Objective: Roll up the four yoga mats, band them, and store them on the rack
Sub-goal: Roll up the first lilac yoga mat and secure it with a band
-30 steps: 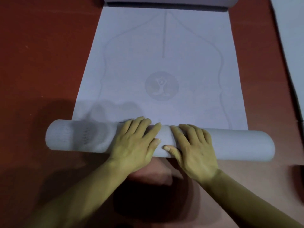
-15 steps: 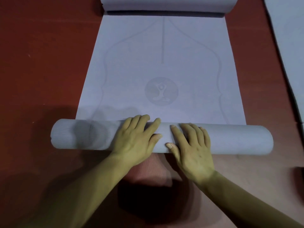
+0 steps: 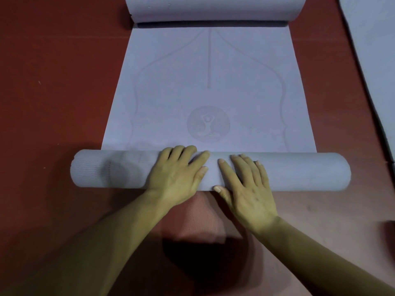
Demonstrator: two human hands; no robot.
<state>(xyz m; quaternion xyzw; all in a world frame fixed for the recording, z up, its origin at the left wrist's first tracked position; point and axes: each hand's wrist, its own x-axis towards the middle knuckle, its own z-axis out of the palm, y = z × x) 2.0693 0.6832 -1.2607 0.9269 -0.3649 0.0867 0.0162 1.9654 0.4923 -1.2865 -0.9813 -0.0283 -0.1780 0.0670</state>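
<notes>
Rolling has carried the rolled part (image 3: 299, 174) of the grey yoga mat (image 3: 209, 71) toward 12 o'clock since the earlier frames. Less flat mat now lies between it and the round emblem (image 3: 208, 123) of a seated figure, which sits just beyond the fingertips. More of the curled far end (image 3: 213, 9) shows at 12 o'clock than before.

The rolled part lies crosswise from 9 o'clock to 3 o'clock on the red-brown floor (image 3: 53, 82), its ends jutting a little past the mat's side edges. Its left end shows a fine wavy texture.

The left hand (image 3: 177, 176) lies flat on top of the roll at its middle, fingers straight and slightly spread toward 12 o'clock, thumb toward the other hand. Just beside it, toward 3 o'clock, the right hand (image 3: 245, 189) lies likewise, fingers straight over the crest of the roll and thumb at its near edge. Neither hand curls round anything; both press palm-down, and they do not touch each other.

At 2 o'clock the edge of a second mat (image 3: 374, 50) lies flat, well apart from the first. A ribbed reddish patch (image 3: 192, 218) shows between the forearms at 6 o'clock; what it is cannot be told.
</notes>
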